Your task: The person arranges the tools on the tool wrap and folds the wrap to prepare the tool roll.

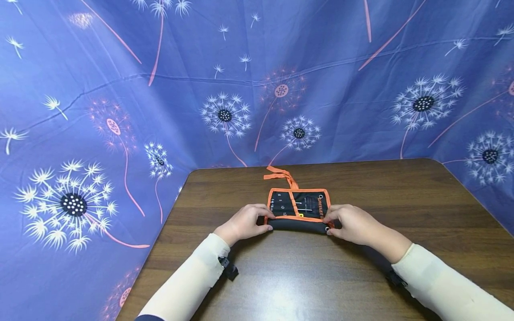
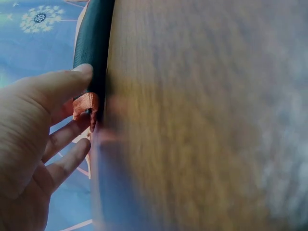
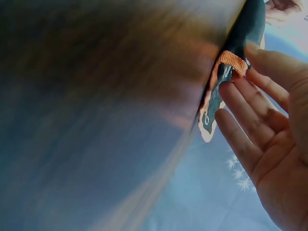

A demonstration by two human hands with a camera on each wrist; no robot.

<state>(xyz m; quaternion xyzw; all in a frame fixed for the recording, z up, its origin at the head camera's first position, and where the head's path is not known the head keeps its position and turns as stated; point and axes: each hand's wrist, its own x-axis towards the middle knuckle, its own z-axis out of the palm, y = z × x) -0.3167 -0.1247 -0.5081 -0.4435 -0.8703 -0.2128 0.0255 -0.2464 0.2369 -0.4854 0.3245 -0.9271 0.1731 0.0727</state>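
Observation:
A black fabric tool roll (image 1: 309,203) with orange edging lies on the table, its near end folded over into a thick roll. White numbers and print mark its upper face. My left hand (image 1: 248,223) pinches the left end of the rolled part between thumb and fingers. At the opposite end my right hand (image 1: 353,224) pinches the roll the same way. In the left wrist view the thumb presses on the black roll (image 2: 96,43) beside its orange edge. The right wrist view shows the roll's orange-trimmed end (image 3: 233,61) at the fingers. What lies inside is hidden.
Orange tie straps (image 1: 287,176) trail from the far edge of the tool roll. The brown wooden table (image 1: 281,276) reaches back to a blue curtain (image 1: 257,89) with dandelion prints, which also hangs along the left and right.

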